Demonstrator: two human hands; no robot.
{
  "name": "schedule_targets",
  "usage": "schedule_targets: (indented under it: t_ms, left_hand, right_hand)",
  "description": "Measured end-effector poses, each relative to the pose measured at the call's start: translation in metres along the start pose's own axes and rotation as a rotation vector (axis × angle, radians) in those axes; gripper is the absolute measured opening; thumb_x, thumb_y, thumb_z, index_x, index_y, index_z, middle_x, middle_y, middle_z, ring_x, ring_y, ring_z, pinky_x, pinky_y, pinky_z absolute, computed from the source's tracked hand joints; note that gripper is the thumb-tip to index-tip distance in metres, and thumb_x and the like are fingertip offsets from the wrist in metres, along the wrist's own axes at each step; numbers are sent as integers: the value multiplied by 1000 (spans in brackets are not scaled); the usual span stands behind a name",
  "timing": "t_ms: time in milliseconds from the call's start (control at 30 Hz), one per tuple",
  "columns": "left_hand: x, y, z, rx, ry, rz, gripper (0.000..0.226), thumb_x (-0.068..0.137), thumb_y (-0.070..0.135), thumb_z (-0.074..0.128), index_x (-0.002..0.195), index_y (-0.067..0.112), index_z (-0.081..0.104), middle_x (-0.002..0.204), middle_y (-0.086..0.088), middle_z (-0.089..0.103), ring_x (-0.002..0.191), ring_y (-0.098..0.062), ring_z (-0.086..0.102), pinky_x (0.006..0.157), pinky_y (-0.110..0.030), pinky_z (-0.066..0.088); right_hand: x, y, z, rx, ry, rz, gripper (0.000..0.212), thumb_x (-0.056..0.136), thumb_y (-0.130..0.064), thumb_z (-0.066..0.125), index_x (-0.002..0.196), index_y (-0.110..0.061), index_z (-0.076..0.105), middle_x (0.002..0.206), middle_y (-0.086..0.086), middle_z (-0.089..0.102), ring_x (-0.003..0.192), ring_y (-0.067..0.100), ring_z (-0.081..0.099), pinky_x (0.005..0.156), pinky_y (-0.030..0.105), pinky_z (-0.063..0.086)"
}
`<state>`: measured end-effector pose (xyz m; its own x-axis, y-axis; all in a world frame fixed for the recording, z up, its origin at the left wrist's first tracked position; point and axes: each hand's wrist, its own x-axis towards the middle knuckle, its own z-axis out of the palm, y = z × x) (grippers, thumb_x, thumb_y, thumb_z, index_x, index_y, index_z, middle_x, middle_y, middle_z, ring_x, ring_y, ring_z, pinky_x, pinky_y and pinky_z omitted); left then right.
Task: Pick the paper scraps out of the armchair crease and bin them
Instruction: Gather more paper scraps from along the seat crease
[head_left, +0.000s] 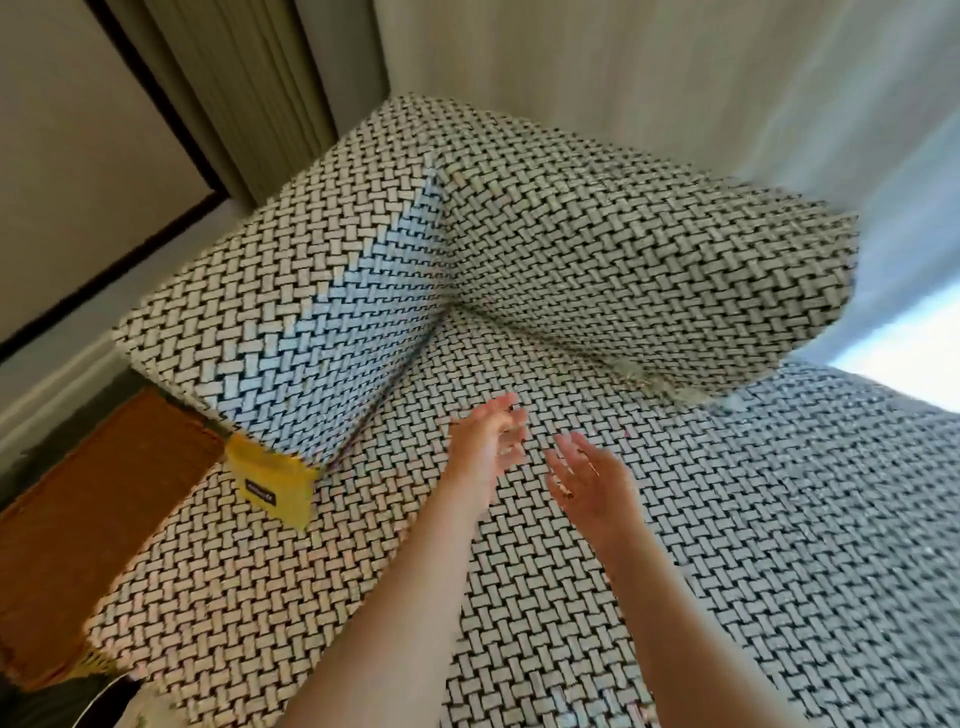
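Note:
An armchair (322, 561) in black-and-white basket-weave fabric fills the head view. Its seat meets the armrest and the backrest along a crease (415, 358). Both my hands hover over the seat just in front of that crease. My left hand (491, 441) has its fingers spread and loosely curled, palm to the right. My right hand (587, 480) faces it, palm up and to the left, fingers apart. Whether anything small lies between the left fingers I cannot make out. No paper scraps and no bin show in the frame.
A yellow tag (272, 480) hangs at the front of the left armrest. An orange-brown rug (88, 519) lies on the floor to the left. Curtains (675, 78) hang behind the chair, with a bright window (904, 353) at the right.

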<state>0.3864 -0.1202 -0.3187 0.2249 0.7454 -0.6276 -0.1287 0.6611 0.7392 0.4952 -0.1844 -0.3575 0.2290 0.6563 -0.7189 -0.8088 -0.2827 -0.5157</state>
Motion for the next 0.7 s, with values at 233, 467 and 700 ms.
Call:
schedule_targets:
  t_ms: [233,467,700]
  left_hand:
    - [60,-6,73,507,-157,49,28,95,18,44,120,17,57,117,1,59,104,-14,55,88,-29,43]
    - [99,-24,100,711,-229,34,39,94,11,44,133,18,45,140,-2,44,92,-23,63,79,-27,54]
    - [148,-7,91,946,-293,110,40,92,7,48,130,19,44,142,-3,38,68,-5,51,55,-13,51]
  right_hand:
    - [33,-49,-34,-331,283,-154,27,97,-17,43,120,-15,57,114,3,62,102,19,58,84,30,48]
    - [52,-48,-58,-528,438,-198,23,92,-13,50,112,-22,56,111,7,61,95,19,57,76,26,47]
    - [74,-29,-65,-680,355,-128,43,91,2,43,130,-16,40,94,4,57,80,21,54,77,37,52]
